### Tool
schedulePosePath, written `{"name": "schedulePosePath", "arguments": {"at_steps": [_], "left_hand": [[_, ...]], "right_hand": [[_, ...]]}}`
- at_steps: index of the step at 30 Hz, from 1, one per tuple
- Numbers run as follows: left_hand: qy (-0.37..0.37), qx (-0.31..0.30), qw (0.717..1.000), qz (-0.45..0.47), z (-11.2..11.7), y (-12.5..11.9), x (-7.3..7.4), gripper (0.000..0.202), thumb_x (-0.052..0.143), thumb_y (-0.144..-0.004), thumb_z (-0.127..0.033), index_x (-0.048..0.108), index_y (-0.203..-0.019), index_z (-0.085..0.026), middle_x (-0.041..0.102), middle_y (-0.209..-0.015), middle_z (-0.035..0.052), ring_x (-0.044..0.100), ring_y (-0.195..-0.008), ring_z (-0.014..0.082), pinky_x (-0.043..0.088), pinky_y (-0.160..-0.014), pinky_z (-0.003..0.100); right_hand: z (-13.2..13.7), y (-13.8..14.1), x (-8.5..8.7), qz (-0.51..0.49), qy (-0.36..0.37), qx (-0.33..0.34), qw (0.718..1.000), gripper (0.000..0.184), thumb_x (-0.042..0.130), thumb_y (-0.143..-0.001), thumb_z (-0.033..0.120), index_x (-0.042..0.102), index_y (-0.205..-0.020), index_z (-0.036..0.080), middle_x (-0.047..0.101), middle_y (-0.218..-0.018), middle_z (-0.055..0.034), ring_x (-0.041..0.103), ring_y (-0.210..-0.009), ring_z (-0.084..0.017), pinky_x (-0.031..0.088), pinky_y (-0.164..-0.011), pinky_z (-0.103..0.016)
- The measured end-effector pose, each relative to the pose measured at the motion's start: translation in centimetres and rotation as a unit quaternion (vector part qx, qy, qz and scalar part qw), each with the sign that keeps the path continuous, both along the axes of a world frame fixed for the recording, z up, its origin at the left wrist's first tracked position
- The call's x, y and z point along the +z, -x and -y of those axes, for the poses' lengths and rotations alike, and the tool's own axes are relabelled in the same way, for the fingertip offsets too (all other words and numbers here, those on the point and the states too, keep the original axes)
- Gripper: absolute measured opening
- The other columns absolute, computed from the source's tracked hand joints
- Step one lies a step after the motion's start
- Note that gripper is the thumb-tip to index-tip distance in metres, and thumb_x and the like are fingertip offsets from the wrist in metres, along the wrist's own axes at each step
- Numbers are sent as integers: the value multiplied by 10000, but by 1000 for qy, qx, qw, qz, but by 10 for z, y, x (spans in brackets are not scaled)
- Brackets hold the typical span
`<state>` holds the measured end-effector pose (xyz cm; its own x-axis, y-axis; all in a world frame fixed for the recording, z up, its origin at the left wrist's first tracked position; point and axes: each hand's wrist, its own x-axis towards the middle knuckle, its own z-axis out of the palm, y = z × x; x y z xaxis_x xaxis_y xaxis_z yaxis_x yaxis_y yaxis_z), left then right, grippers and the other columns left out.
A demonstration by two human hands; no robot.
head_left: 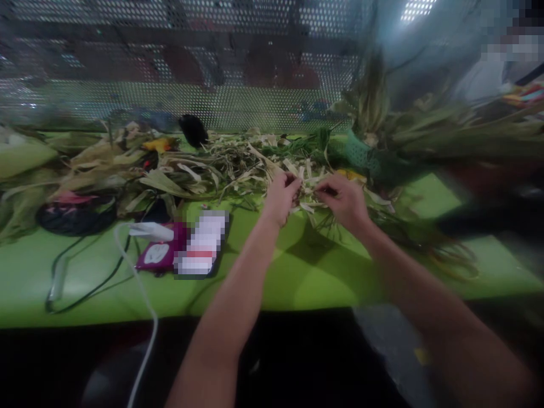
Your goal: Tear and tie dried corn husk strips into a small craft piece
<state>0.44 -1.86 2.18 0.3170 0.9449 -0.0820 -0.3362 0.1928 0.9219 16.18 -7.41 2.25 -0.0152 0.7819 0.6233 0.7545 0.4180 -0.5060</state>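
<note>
Pale dried husk strips [306,195] bunch together between my two hands, above the green tabletop. The thumb and fingers of my left hand [281,195] are closed on the left side of this bunch. A longer pale husk piece [266,161] sticks up beside that hand. On the other side, my right hand [342,198] is pinched at the bunch's right edge, its fingertips pressed together on a strip. Blur hides exactly how the strips cross. Behind both hands lies a loose heap of husk scraps [238,164].
A phone [203,243] and a purple box [159,255] with a white cable [147,300] lie to the left. A dark round basket [76,215] sits further left. At right stands a green basket [363,153] beside long dried leaves. A perforated metal panel [263,107] rises behind.
</note>
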Motion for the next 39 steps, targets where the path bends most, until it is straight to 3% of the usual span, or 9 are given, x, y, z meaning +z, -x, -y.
{"name": "schedulePosePath", "arguments": {"at_steps": [4,10,17,27,30,33,39], "left_hand": [[-27,-37,999,3,-3,2,-4,204,633,-847,-157,446,-769,-184,384,-583,-71,335,-446,26,227,-420,158],[-59,-1,998,-28,-7,1,-13,184,607,-858,-187,456,-755,-188,401,-548,-65,397,-461,58,343,-464,178],[-39,16,998,-51,-4,2,-10,159,630,-844,-216,489,-780,-180,537,-719,-15,535,-597,90,474,-568,218],[-18,26,998,-55,-5,-2,-16,93,604,-857,-226,519,-882,-200,555,-714,-15,547,-546,95,499,-571,247],[0,24,999,-42,-3,-1,-15,91,590,-861,-226,509,-889,-195,563,-722,-19,536,-532,81,513,-578,240],[12,16,1000,-21,-2,-2,-14,107,592,-858,-235,500,-882,-187,557,-716,-27,513,-506,65,506,-555,223],[32,8,999,16,-2,-5,-12,151,629,-841,-214,483,-837,-174,524,-660,-42,456,-456,43,416,-465,175]], "right_hand": [[-1,-5,3,-17,10,-17,1000,70,650,-823,241,679,-766,213,658,-743,-15,593,-725,-182,454,-673,-308],[3,4,2,-8,31,30,999,65,650,-831,231,708,-851,211,698,-833,-37,617,-763,-187,478,-702,-319],[8,6,3,70,6,6,998,93,627,-871,243,717,-851,229,688,-862,-46,615,-813,-201,451,-716,-320],[11,8,-6,218,-20,-62,974,206,509,-946,275,703,-890,235,701,-782,-44,566,-682,-182,358,-669,-318],[13,11,-5,168,11,-48,985,172,526,-932,268,690,-905,224,702,-793,-42,568,-660,-171,359,-642,-299],[10,12,-7,57,71,8,996,132,570,-908,293,674,-920,213,703,-808,-28,585,-661,-157,386,-620,-272],[-1,9,-13,-135,173,63,974,140,709,-774,318,694,-782,179,673,-695,-8,580,-631,-146,418,-591,-262]]}}
